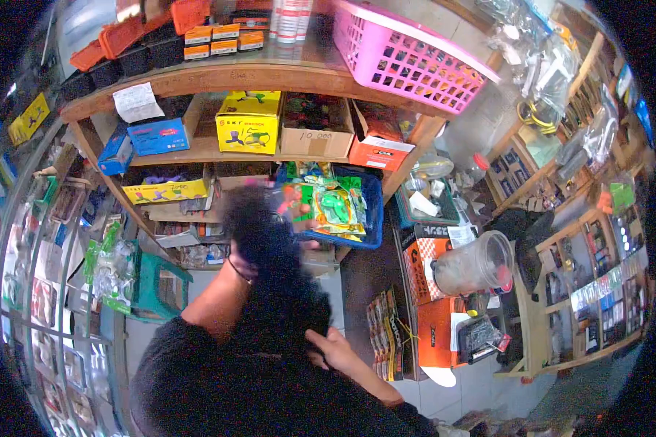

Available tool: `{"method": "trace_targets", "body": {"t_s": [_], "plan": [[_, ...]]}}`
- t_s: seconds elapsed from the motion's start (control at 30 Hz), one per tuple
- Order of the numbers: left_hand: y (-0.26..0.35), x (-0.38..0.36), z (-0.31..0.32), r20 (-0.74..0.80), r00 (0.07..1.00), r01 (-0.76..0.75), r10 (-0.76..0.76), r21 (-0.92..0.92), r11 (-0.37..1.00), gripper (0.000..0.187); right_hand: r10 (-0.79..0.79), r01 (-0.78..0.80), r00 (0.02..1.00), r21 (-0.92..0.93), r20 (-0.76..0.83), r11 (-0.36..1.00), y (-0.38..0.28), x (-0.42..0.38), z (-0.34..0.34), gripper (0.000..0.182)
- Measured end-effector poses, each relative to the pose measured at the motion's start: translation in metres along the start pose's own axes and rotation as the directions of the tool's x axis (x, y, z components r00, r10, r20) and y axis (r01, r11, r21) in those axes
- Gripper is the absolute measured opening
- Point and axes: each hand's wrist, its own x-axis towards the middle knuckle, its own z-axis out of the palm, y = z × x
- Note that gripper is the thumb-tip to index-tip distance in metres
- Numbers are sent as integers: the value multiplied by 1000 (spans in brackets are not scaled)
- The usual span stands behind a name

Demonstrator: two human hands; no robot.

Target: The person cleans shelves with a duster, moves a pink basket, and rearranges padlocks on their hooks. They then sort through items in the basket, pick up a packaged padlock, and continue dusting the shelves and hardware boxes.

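A dark, fuzzy-looking black bundle (280, 262), smeared by motion, spans the middle of the view in front of the shelves. My left hand (238, 253), with a thin band at the wrist, reaches up to its left side; the bundle hides most of the fingers. Lower down, my right hand (335, 351) is closed at the bundle's bottom end, thumb and fingers pressed against it. Just behind the bundle stands a blue basket (375, 211) with green and yellow packets (335, 206) inside. I cannot tell what kind of thing the bundle is.
Boxes line the wooden shelf (197, 79), among them a yellow box (249, 122) and a carton (317, 138). A pink basket (415, 62) sits on top. To the right stand a clear plastic jar (474, 264) and orange boxes (437, 331); a green stool (157, 288) is at left.
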Motion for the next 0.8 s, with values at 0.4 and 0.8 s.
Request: {"method": "trace_targets", "body": {"t_s": [0.4,0.8], "plan": [[4,-8,64,-173,977,-109,125,102,989,66,-23,30,998,116,-57,993,-23,-8,-3,19],[0,0,62,-262,962,-52,77,102,993,64,164,-160,986,179,-8,971,-7,-5,1,34]]}}
